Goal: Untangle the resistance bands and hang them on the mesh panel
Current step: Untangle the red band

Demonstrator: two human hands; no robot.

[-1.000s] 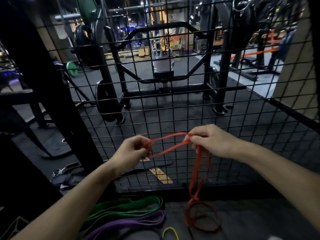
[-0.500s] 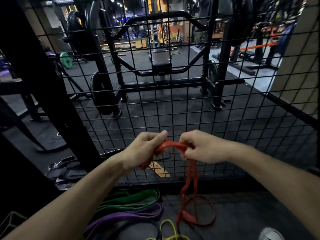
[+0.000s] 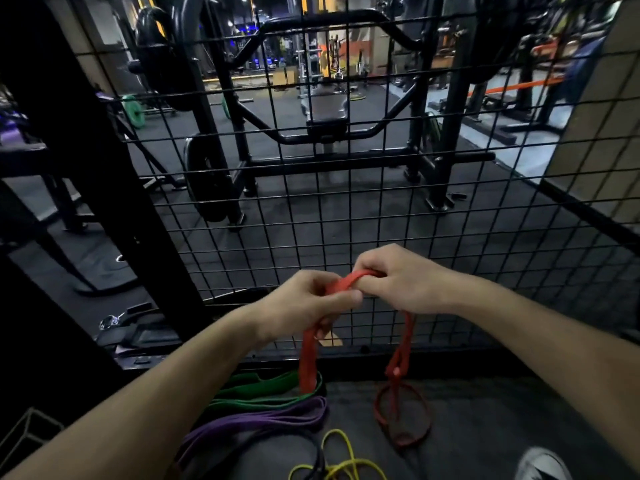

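Observation:
Both my hands hold a red resistance band (image 3: 308, 355) in front of the black mesh panel (image 3: 381, 220). My left hand (image 3: 304, 303) grips it with curled fingers, and one strand hangs from it to the floor. My right hand (image 3: 398, 282) pinches the band's top loop right beside the left hand; a second strand drops from it, twists and ends in a loop on the floor. Green (image 3: 263, 389), purple (image 3: 263, 419), yellow (image 3: 341, 459) and black (image 3: 270, 439) bands lie on the floor below my left arm.
A thick black post (image 3: 86, 161) stands to the left of the mesh. Straps and a metal clip (image 3: 110, 321) lie at its base. A shoe tip (image 3: 540, 464) shows at the bottom right. Gym racks and weight plates stand behind the mesh.
My hands came together from about a hand's width apart and now touch. The red band, stretched between them before, is bunched, and a second strand now hangs from the left hand.

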